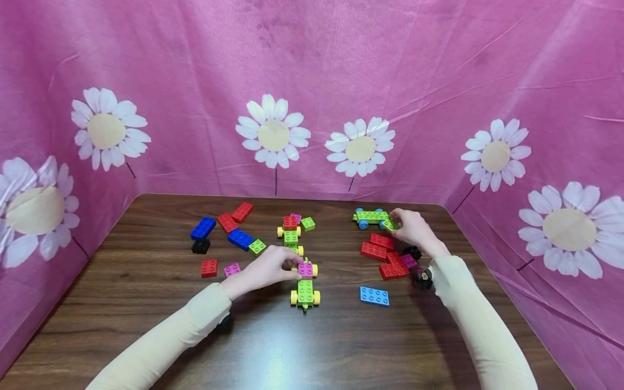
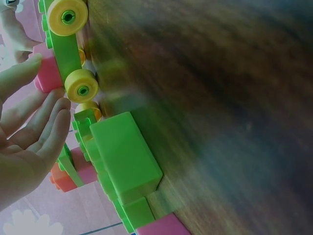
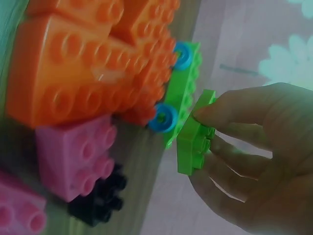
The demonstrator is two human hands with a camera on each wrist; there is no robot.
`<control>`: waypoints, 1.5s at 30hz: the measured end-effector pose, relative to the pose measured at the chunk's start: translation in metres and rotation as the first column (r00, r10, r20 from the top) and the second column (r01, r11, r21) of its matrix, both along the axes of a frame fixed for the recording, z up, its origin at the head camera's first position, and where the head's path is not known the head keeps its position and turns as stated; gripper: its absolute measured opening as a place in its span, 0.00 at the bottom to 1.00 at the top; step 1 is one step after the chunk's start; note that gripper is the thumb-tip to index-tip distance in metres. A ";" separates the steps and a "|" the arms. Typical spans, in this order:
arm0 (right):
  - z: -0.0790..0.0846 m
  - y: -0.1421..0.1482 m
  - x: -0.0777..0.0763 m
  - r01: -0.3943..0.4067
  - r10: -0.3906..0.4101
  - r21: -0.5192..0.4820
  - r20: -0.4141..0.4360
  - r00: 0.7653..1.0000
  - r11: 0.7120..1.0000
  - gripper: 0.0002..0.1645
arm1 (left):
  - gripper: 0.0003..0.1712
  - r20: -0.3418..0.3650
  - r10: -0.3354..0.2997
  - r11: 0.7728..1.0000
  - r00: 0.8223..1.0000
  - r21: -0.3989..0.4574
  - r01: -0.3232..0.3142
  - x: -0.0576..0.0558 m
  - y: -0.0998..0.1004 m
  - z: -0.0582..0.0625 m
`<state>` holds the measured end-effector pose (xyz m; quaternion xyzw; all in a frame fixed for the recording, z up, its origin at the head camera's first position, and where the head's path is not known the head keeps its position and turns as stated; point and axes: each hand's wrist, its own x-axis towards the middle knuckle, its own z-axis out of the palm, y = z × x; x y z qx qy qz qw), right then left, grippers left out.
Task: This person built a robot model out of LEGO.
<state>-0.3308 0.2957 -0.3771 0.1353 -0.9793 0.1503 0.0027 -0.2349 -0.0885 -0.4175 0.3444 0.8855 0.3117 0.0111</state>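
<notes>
My left hand (image 1: 269,269) pinches a pink brick (image 1: 305,270) that sits on a green toy car base (image 1: 305,292) with yellow wheels. In the left wrist view, the thumb presses one side of this pink brick (image 2: 49,71). A second yellow-wheeled green base (image 1: 291,237) stands just behind, bearing a red brick (image 1: 290,221). Over on the right, my right hand (image 1: 414,230) grips a green brick (image 3: 195,139) between thumb and fingers. It is beside a green base with blue wheels (image 1: 370,217); whether they touch cannot be told.
Several red bricks (image 1: 373,250) lie below the right hand, with a pink brick (image 1: 408,261) and black pieces. A light blue brick (image 1: 374,296) lies nearer the front. On the left are blue (image 1: 202,228), red (image 1: 209,268), black (image 1: 201,247) and green bricks. Pink flowered cloth (image 1: 312,65) surrounds the table.
</notes>
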 end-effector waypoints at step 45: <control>-0.002 -0.145 0.104 -0.464 0.463 -0.009 -0.049 0.885 0.886 0.29 | 0.19 0.013 -0.010 1.000 1.000 0.004 0.010 -0.001 -0.005 0.000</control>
